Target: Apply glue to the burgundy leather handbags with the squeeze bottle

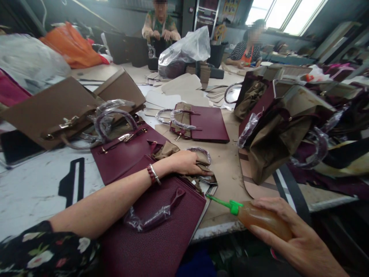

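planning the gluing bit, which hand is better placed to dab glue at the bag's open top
Right, probably. The right hand grips the glue bottle, its green nozzle aimed at the burgundy bag; the left hand lies on the brown lining, holding it down.

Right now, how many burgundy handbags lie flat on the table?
3: the nearest bag under the left arm, a second bag behind it, a third bag mid-table. The heap at right may hide more.

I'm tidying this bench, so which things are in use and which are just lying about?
In use: front maroon bag, its lining in the left hand, glue bottle in the right hand.
Lying about: brown bag, flat maroon bag, plastic sack, orange sack.
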A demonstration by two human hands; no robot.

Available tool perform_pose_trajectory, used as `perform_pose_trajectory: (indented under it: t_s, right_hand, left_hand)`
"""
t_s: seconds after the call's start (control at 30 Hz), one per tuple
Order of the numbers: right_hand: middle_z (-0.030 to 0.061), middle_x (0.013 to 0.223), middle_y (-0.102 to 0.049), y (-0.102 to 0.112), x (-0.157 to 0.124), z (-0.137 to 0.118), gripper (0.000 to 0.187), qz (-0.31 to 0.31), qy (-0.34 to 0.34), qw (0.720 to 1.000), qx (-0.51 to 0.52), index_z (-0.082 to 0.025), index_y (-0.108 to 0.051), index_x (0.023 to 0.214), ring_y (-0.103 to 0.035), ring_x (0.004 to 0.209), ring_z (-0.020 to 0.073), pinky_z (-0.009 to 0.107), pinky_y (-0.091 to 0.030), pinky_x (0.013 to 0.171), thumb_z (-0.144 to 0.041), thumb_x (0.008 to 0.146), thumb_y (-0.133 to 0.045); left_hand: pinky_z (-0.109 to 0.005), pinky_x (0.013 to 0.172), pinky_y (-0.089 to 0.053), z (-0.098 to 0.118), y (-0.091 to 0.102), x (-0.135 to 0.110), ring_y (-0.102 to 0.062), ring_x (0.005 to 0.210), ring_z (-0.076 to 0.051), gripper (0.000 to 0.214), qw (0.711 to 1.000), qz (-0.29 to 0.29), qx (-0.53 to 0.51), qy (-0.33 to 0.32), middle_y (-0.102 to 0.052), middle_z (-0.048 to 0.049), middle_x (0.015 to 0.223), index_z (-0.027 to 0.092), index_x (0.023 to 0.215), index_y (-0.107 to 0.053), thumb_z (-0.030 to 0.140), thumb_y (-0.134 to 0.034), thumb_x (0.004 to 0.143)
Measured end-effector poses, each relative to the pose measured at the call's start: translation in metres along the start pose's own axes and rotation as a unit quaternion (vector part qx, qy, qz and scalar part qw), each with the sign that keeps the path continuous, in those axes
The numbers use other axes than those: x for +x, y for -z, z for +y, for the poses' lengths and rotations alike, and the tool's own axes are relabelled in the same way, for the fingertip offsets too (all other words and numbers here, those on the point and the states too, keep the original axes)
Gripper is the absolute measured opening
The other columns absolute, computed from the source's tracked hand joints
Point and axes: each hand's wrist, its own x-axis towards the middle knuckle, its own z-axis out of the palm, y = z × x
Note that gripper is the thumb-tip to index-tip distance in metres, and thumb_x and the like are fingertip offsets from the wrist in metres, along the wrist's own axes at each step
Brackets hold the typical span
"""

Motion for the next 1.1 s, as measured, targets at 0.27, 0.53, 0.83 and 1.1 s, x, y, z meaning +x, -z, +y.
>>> perform_pose_trajectory:
  t_s: [0.27, 0.53, 0.83, 1.1]
  right_hand:
    - [0.0035, 0.084, -0.068, -0.001, -0.003, -0.009, 0.021, 0.007, 0.06, 0.998, -0.004, -0.024, -0.067, 0.088, -0.067, 0.079, 0.0188, 0.026, -0.056, 0.072, -0.035, 0.071, -0.068]
    - [0.0034, 0.088, -0.067, -0.004, -0.014, -0.016, 0.021, -0.016, 0.068, 0.998, -0.003, -0.025, -0.065, 0.092, -0.066, 0.082, 0.0178, 0.024, -0.056, 0.073, -0.031, 0.072, -0.067]
    - [0.0035, 0.095, -0.065, -0.012, -0.028, -0.021, 0.025, -0.034, 0.067, 0.997, 0.004, -0.026, -0.064, 0.097, -0.064, 0.091, 0.0178, 0.022, -0.055, 0.074, -0.026, 0.072, -0.067]
    - [0.005, 0.099, -0.059, -0.018, -0.046, -0.041, 0.025, -0.195, 0.01, 0.98, 0.048, -0.024, -0.063, 0.101, -0.061, 0.093, 0.0161, 0.023, -0.052, 0.08, -0.025, 0.076, -0.063]
  left_hand:
    - [-0.026, 0.064, -0.04, 0.0, 0.0, -0.001, -0.057, 0.072, -0.018, 0.064, 1.0, 0.002, -0.008, -0.008, -0.067, -0.009, 0.086, 0.019, 0.09, -0.069, 0.073, -0.04, 0.074]
    - [-0.026, 0.063, -0.04, 0.0, 0.0, 0.001, -0.058, 0.071, -0.019, 0.066, 1.0, 0.005, -0.007, 0.004, -0.067, -0.0095, 0.085, 0.016, 0.088, -0.068, 0.074, -0.041, 0.073]
    - [-0.026, 0.065, -0.04, -0.001, -0.002, 0.0, -0.058, 0.075, -0.019, 0.065, 1.0, 0.011, -0.006, -0.015, -0.068, -0.0078, 0.089, 0.02, 0.1, -0.068, 0.074, -0.04, 0.074]
    - [-0.024, 0.067, -0.039, -0.005, -0.004, 0.002, -0.059, 0.076, -0.017, 0.055, 0.997, 0.023, -0.034, -0.06, -0.069, -0.0037, 0.092, 0.025, 0.103, -0.065, 0.068, -0.042, 0.077]
